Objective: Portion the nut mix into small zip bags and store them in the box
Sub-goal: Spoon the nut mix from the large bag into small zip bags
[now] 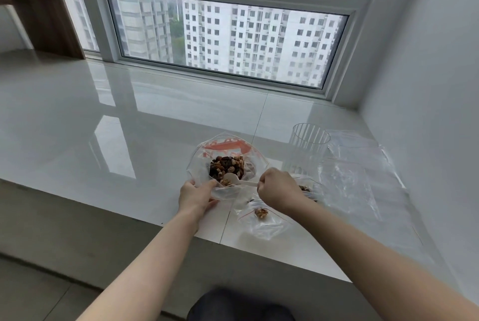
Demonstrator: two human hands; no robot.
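Observation:
A big clear bag (204, 165) with red print lies open on the white sill, and the nut mix (227, 167) fills its middle. My left hand (197, 194) grips the bag's near edge. My right hand (278, 191) holds a white plastic spoon (233, 181), whose bowl sits in the nuts at the bag's mouth. A small zip bag (261, 217) with a few nuts lies just in front of my right hand. Another small bag with nuts (309, 188) is partly hidden behind that hand.
A clear ribbed plastic box (307, 150) stands upright right of the big bag. Empty clear bags (363, 170) lie spread along the right wall. The sill's front edge (129, 214) runs close under my wrists. A window closes the far side.

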